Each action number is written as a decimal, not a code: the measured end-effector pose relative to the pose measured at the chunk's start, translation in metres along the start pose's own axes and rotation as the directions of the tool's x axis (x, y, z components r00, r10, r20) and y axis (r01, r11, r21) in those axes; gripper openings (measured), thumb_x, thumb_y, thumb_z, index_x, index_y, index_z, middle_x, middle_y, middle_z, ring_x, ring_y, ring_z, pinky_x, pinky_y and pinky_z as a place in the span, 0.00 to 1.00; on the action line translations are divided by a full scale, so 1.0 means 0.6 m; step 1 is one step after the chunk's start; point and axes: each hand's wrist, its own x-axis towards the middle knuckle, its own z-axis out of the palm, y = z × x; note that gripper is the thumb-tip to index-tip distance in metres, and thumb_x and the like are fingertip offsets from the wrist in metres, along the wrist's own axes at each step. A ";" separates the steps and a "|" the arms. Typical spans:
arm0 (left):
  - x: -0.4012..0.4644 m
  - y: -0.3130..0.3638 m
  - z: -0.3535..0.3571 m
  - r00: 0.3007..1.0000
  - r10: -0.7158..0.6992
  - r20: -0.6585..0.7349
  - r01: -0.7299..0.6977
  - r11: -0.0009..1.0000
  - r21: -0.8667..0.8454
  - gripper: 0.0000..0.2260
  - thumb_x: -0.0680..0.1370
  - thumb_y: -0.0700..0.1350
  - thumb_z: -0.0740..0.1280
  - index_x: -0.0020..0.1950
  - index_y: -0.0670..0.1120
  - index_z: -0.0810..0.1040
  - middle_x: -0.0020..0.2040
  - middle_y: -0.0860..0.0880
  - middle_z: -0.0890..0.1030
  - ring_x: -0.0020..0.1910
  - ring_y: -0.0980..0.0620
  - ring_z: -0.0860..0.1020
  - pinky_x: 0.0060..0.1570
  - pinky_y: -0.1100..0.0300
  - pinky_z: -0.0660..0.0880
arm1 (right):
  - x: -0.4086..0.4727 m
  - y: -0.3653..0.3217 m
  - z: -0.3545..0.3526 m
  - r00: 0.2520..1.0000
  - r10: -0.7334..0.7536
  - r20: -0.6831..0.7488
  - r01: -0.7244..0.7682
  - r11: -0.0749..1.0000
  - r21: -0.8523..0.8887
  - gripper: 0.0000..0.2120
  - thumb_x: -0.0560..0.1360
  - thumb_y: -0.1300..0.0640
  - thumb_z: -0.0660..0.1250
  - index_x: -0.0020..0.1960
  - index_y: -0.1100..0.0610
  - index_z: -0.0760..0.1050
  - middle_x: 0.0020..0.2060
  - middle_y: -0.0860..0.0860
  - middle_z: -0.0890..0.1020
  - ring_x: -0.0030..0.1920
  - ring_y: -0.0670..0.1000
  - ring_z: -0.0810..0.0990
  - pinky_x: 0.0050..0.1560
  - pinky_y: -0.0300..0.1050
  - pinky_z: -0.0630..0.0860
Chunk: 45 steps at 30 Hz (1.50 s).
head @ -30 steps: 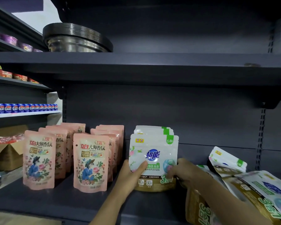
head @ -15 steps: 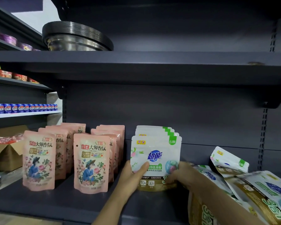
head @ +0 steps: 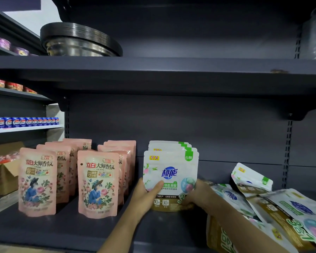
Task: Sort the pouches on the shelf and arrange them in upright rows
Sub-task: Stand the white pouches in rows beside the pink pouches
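Between the pink rows and the loose heap, the front white pouch (head: 170, 179) stands upright on the shelf (head: 67, 227), heading a row of its own kind. I have my left hand (head: 147, 195) gripping its left edge, thumb across the face, and my right hand (head: 195, 195) curled round its right edge. Two rows of pink pouches (head: 98, 183) stand just left. To the right, unsorted white pouches (head: 281, 212) lie tumbled and overlapping. My worry: letting go unevenly could tip this soft pouch forward, or my right forearm could drag the heap off the ledge.
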 end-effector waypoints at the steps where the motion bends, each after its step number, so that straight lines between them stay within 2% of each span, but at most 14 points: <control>1: 0.003 -0.001 0.000 1.000 -0.005 -0.006 0.005 1.000 0.016 0.13 0.73 0.45 0.71 0.57 0.50 0.78 0.52 0.51 0.85 0.52 0.53 0.83 0.55 0.50 0.79 | -0.001 -0.002 0.001 1.000 -0.010 -0.018 0.009 1.000 -0.022 0.20 0.68 0.58 0.71 0.59 0.58 0.73 0.53 0.54 0.81 0.52 0.53 0.81 0.53 0.51 0.81; 4: 0.012 -0.009 0.002 0.996 -0.033 -0.081 0.036 0.999 0.033 0.20 0.69 0.50 0.74 0.57 0.46 0.74 0.52 0.49 0.83 0.50 0.52 0.83 0.53 0.52 0.80 | 0.002 -0.003 0.007 0.994 -0.029 -0.103 0.020 0.995 -0.093 0.18 0.72 0.53 0.68 0.60 0.57 0.73 0.54 0.53 0.80 0.53 0.52 0.80 0.54 0.51 0.80; 10: 0.005 -0.009 0.006 0.987 -0.024 -0.156 0.032 0.998 0.045 0.14 0.71 0.43 0.73 0.49 0.48 0.69 0.48 0.49 0.80 0.45 0.56 0.80 0.40 0.64 0.77 | -0.007 -0.014 0.005 0.986 -0.012 -0.166 -0.024 0.977 -0.210 0.24 0.71 0.55 0.71 0.63 0.59 0.69 0.59 0.56 0.75 0.58 0.55 0.76 0.58 0.48 0.76; 17: 0.015 -0.025 0.009 0.986 0.000 -0.169 0.020 0.992 0.121 0.15 0.70 0.46 0.73 0.51 0.50 0.70 0.57 0.45 0.76 0.52 0.52 0.78 0.48 0.58 0.77 | -0.016 -0.023 -0.002 0.979 -0.019 -0.204 -0.041 0.956 -0.290 0.19 0.75 0.54 0.66 0.63 0.62 0.69 0.60 0.59 0.76 0.59 0.57 0.77 0.61 0.50 0.75; 25: 0.023 -0.029 0.013 0.982 0.002 -0.188 0.043 0.971 0.235 0.17 0.71 0.48 0.73 0.53 0.43 0.70 0.57 0.43 0.73 0.55 0.49 0.76 0.57 0.50 0.77 | -0.019 -0.027 -0.003 0.977 -0.001 -0.215 -0.058 0.961 -0.270 0.19 0.76 0.55 0.65 0.64 0.62 0.68 0.62 0.59 0.75 0.61 0.56 0.76 0.61 0.49 0.74; 28: 0.020 -0.026 0.012 0.984 0.020 -0.176 0.022 0.972 0.233 0.23 0.68 0.50 0.74 0.56 0.44 0.70 0.60 0.44 0.73 0.56 0.50 0.76 0.58 0.51 0.76 | -0.021 -0.029 -0.007 0.976 0.065 -0.207 -0.099 0.983 -0.156 0.21 0.76 0.54 0.66 0.63 0.64 0.68 0.61 0.60 0.76 0.62 0.59 0.75 0.64 0.55 0.73; 30: 0.013 -0.022 0.014 0.975 0.061 -0.212 -0.014 0.976 0.218 0.31 0.65 0.50 0.77 0.63 0.44 0.66 0.62 0.47 0.71 0.59 0.51 0.74 0.61 0.51 0.74 | -0.015 -0.026 -0.022 0.970 0.125 -0.209 -0.130 0.991 -0.010 0.22 0.71 0.56 0.70 0.60 0.67 0.70 0.56 0.59 0.79 0.56 0.59 0.79 0.57 0.54 0.78; 32: -0.001 -0.010 0.020 0.928 0.181 -0.327 -0.077 0.949 0.306 0.33 0.66 0.48 0.77 0.65 0.41 0.64 0.60 0.50 0.68 0.60 0.53 0.68 0.63 0.56 0.69 | -0.012 -0.023 -0.044 0.970 0.137 -0.199 -0.143 0.990 -0.016 0.19 0.69 0.61 0.68 0.57 0.70 0.72 0.49 0.57 0.80 0.51 0.58 0.80 0.44 0.45 0.78; 34: -0.021 0.013 0.032 0.800 0.411 -0.437 -0.168 0.852 0.495 0.26 0.67 0.47 0.76 0.57 0.39 0.68 0.52 0.49 0.67 0.55 0.52 0.67 0.57 0.58 0.66 | -0.019 -0.023 -0.071 0.963 0.125 -0.239 -0.149 0.985 -0.086 0.12 0.71 0.63 0.62 0.51 0.69 0.71 0.47 0.58 0.77 0.51 0.58 0.79 0.39 0.40 0.72; 36: -0.039 0.033 0.048 0.672 0.606 -0.425 -0.279 0.739 0.614 0.16 0.70 0.47 0.74 0.46 0.42 0.68 0.44 0.48 0.69 0.45 0.50 0.69 0.47 0.57 0.68 | -0.039 -0.027 -0.098 0.947 0.103 -0.303 -0.131 0.988 -0.075 0.12 0.74 0.63 0.61 0.55 0.67 0.73 0.53 0.62 0.78 0.55 0.59 0.78 0.46 0.42 0.71; 37: -0.044 0.042 0.057 0.675 0.635 -0.375 -0.317 0.709 0.630 0.14 0.72 0.47 0.72 0.41 0.45 0.66 0.39 0.49 0.69 0.39 0.50 0.69 0.41 0.57 0.69 | -0.047 -0.028 -0.108 0.937 0.090 -0.339 -0.129 0.987 -0.095 0.14 0.75 0.63 0.60 0.59 0.67 0.73 0.58 0.63 0.77 0.60 0.60 0.77 0.52 0.44 0.72; 40: -0.056 0.069 0.107 0.873 0.477 -0.097 -0.317 0.709 0.630 0.18 0.76 0.56 0.63 0.33 0.48 0.64 0.28 0.52 0.69 0.30 0.49 0.71 0.33 0.55 0.70 | -0.073 -0.028 -0.137 0.922 0.039 -0.385 -0.097 0.986 -0.132 0.13 0.78 0.61 0.58 0.59 0.65 0.73 0.62 0.65 0.75 0.64 0.62 0.74 0.61 0.47 0.70; 42: -0.059 0.086 0.145 0.984 0.161 0.073 -0.163 0.674 0.721 0.25 0.74 0.65 0.58 0.34 0.44 0.74 0.30 0.48 0.73 0.35 0.47 0.78 0.39 0.56 0.75 | -0.079 -0.022 -0.147 0.921 0.042 -0.388 -0.093 0.989 -0.111 0.11 0.77 0.62 0.58 0.57 0.65 0.73 0.61 0.64 0.76 0.61 0.61 0.75 0.60 0.48 0.71; 45: -0.077 0.113 0.185 0.932 -0.336 0.133 0.096 0.585 0.805 0.43 0.67 0.75 0.54 0.56 0.37 0.77 0.39 0.45 0.77 0.32 0.50 0.79 0.39 0.61 0.75 | -0.088 -0.014 -0.161 0.912 0.055 -0.406 -0.093 0.993 -0.075 0.12 0.76 0.65 0.58 0.57 0.67 0.73 0.59 0.64 0.77 0.57 0.61 0.76 0.58 0.48 0.72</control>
